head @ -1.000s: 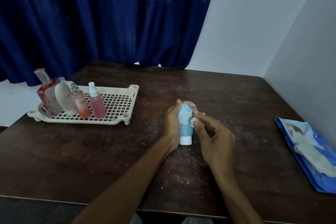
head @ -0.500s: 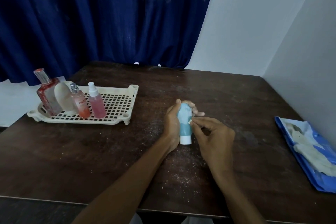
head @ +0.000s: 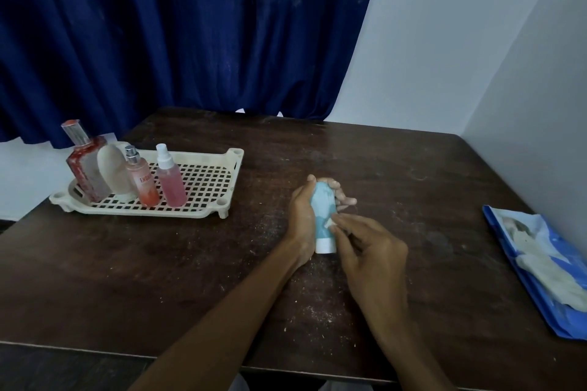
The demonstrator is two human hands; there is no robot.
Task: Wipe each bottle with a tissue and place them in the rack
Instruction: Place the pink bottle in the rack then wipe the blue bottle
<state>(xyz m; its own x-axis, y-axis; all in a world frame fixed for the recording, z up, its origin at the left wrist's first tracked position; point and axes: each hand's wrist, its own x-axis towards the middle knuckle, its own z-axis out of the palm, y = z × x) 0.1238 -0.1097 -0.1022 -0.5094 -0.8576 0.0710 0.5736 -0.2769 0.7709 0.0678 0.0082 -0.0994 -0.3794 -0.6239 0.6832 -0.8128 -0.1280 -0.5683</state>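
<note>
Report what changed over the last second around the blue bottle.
The right hand slid the pinched tissue a little down the blue bottle, toward its white cap. Nothing was taken or let go. The left hand still grips the bottle, cap down; the rack, the bottles in it and the blue tissue pack did not move.

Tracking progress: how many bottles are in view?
5. Four stand in the rack: red perfume bottle, frosted oval bottle, orange spray bottle, pink spray bottle. The blue bottle is gripped by the left hand.
</note>
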